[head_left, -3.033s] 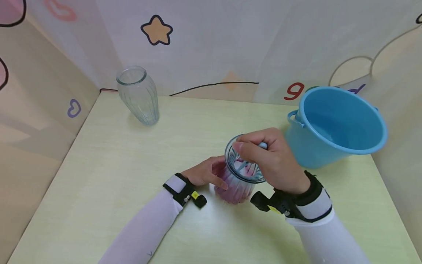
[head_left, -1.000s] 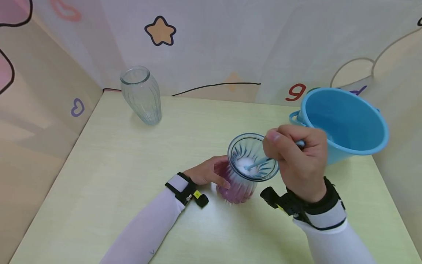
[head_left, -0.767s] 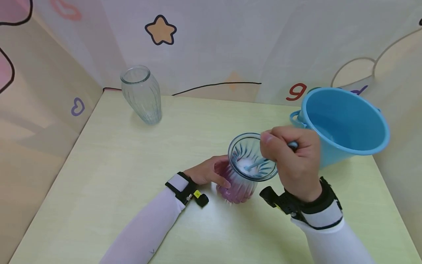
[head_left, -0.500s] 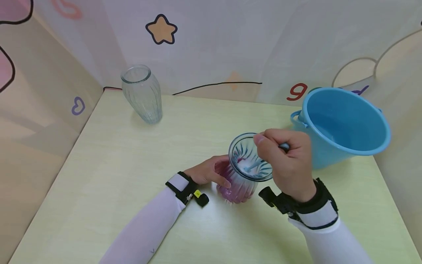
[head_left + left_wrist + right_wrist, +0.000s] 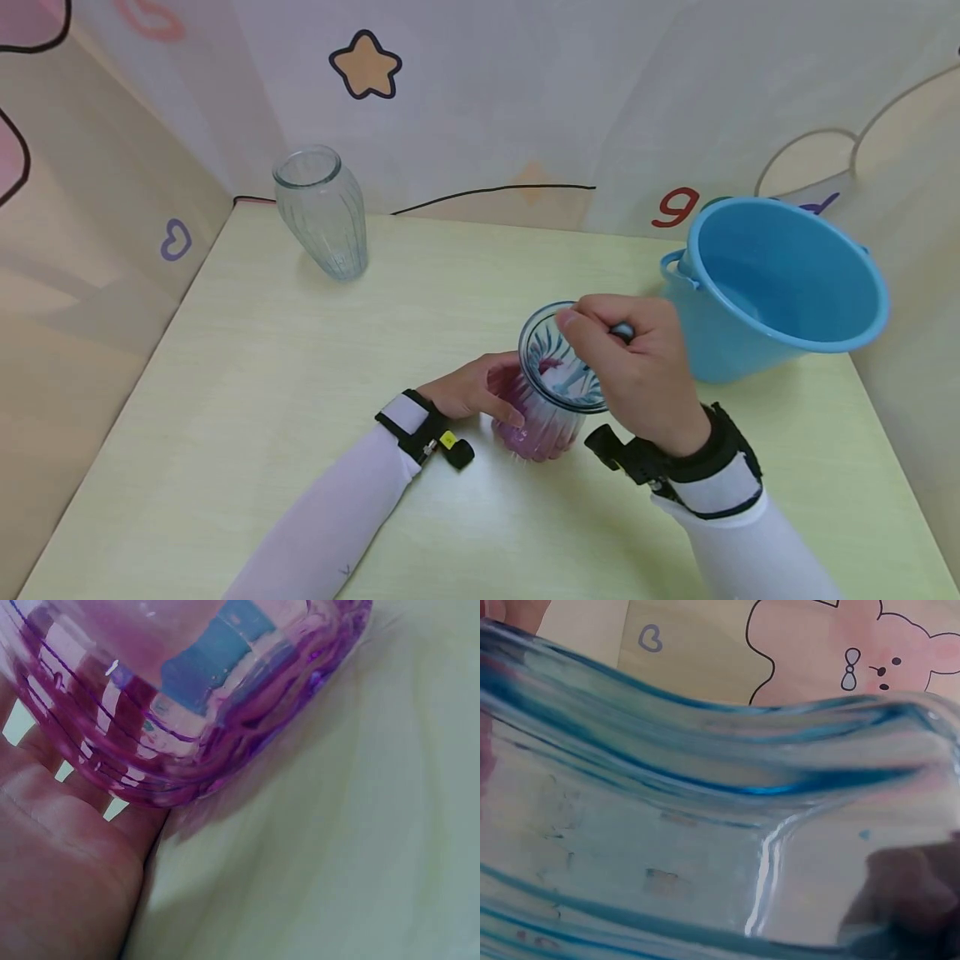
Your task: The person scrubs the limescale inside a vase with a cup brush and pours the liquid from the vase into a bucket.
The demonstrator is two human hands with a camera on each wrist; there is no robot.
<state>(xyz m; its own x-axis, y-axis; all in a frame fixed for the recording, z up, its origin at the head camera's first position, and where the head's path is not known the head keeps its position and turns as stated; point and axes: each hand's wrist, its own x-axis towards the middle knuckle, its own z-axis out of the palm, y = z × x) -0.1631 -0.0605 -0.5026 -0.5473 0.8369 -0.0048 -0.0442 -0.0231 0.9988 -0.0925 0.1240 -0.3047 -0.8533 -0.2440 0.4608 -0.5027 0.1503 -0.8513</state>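
A ribbed glass vase (image 5: 536, 421), pink-purple below and bluish at the rim, stands tilted-looking on the table in the head view. My left hand (image 5: 476, 390) holds it low on its left side, thumb in front and fingers behind. In the left wrist view the vase's purple base (image 5: 187, 765) lies against the fingers, with something blue and whitish inside. My right hand (image 5: 630, 358) grips the light blue handle (image 5: 622, 332) of a bottle brush over the rim. The brush's whitish head is inside the vase, partly hidden. The vase's bluish glass (image 5: 705, 765) fills the right wrist view.
A clear ribbed glass vase (image 5: 326, 217) stands at the back left of the pale table (image 5: 420, 300). At the right is a light blue bucket (image 5: 712, 333), close beside the right hand. Printed walls border the table at the back and sides.
Over the last second my right hand has moved left across the vase's rim, tilting the brush handle less to the right. My left hand and the vase have stayed in place.
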